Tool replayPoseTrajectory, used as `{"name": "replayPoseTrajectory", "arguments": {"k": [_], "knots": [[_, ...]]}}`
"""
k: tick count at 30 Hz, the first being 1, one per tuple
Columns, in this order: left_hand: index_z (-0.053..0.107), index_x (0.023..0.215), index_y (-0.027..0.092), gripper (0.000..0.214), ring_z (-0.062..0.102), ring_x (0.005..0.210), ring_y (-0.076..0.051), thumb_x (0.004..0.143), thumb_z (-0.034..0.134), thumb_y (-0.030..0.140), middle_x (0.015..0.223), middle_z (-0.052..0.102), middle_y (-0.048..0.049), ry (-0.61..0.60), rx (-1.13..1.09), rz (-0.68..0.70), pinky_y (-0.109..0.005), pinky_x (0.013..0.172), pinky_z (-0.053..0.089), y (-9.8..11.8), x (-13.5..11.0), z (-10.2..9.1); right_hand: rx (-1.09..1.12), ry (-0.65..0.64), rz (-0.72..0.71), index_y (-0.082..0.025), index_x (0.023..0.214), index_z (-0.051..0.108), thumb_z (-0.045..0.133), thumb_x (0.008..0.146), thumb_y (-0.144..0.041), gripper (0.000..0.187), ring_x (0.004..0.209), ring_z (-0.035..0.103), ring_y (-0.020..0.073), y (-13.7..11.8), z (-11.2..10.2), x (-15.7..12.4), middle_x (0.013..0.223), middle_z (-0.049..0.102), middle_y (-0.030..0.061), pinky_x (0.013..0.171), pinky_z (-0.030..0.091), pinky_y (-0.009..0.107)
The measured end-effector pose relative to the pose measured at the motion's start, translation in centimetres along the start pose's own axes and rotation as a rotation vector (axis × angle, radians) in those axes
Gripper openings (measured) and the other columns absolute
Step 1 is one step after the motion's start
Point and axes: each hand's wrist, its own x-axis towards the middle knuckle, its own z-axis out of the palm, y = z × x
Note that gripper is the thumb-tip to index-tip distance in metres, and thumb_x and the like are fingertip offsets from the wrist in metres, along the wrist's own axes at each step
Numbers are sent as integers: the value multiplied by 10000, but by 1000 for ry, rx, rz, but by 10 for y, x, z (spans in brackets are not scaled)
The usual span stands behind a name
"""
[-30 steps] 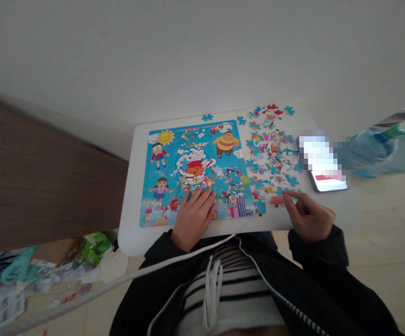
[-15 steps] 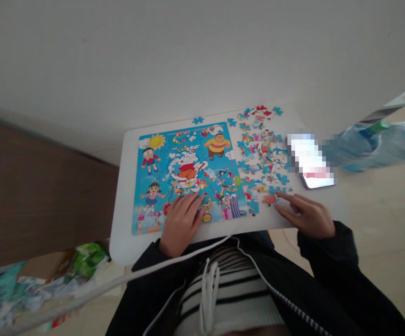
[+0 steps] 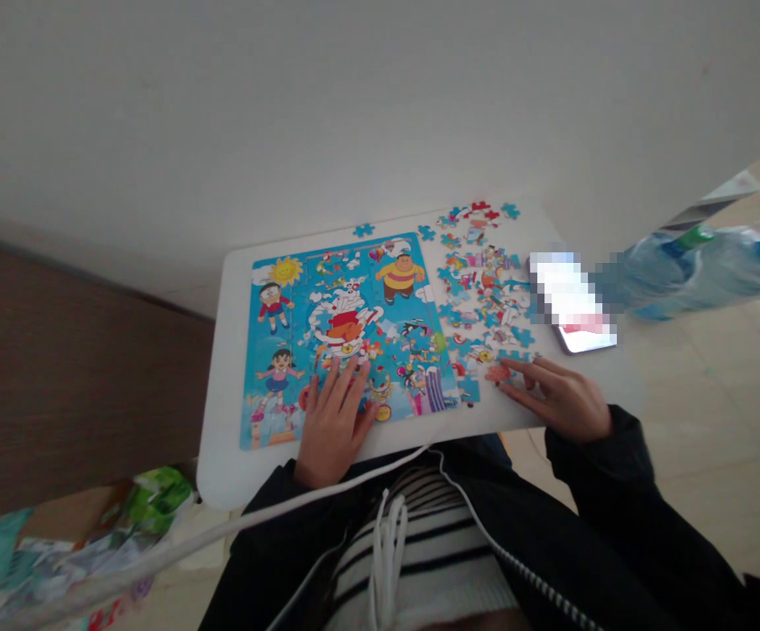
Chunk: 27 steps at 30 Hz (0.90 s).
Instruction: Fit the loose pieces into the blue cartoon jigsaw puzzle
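Note:
A colourful cartoon jigsaw puzzle (image 3: 327, 324) lies mostly assembled on a small white table (image 3: 222, 368). My left hand (image 3: 333, 421) rests flat on the puzzle's lower middle, fingers stretched out. To the right lies a heap of loose puzzle pieces (image 3: 485, 289). My right hand (image 3: 560, 399) lies at the heap's near edge, fingers extended, their tips touching a reddish piece (image 3: 499, 372) on the table.
A phone (image 3: 573, 302) with a lit screen lies at the table's right side. Water bottles in plastic wrap (image 3: 695, 267) stand on the floor to the right. Crumpled bags and papers (image 3: 70, 535) lie on the floor at lower left. A wall runs behind the table.
My right hand has uncurled and slid left with the reddish piece under its fingertips, toward the puzzle's lower right corner. My left hand stayed flat on the puzzle. The view shifted slightly.

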Motion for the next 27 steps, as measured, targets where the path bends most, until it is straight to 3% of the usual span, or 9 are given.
{"name": "replayPoseTrajectory", "arguments": {"k": [6, 14, 27], "knots": [[245, 1410, 145, 572, 284, 1324, -305, 918, 346, 417, 1398, 388, -129, -64, 24, -10, -520, 1059, 214, 2, 0, 5, 46, -19, -65, -232, 961, 685, 497, 844, -453, 313, 585, 596, 87, -14, -1, 7, 712, 638, -3, 516, 430, 203], [125, 1433, 146, 611, 251, 1340, -291, 927, 277, 453, 1439, 314, -112, -116, 55, -24, -510, 1077, 173, 3, -1, 9, 99, -103, -173, -238, 1068, 638, 525, 823, -452, 344, 723, 644, 118, -29, 10, 6, 903, 667, 11, 587, 482, 226], [83, 1435, 141, 629, 234, 1343, -307, 925, 284, 450, 1446, 301, -115, -108, 74, -27, -532, 1067, 161, 2, -2, 11, 187, -121, -133, -210, 1005, 651, 506, 843, -434, 312, 662, 618, 114, -28, 14, 8, 655, 606, -14, 611, 461, 222]]}}
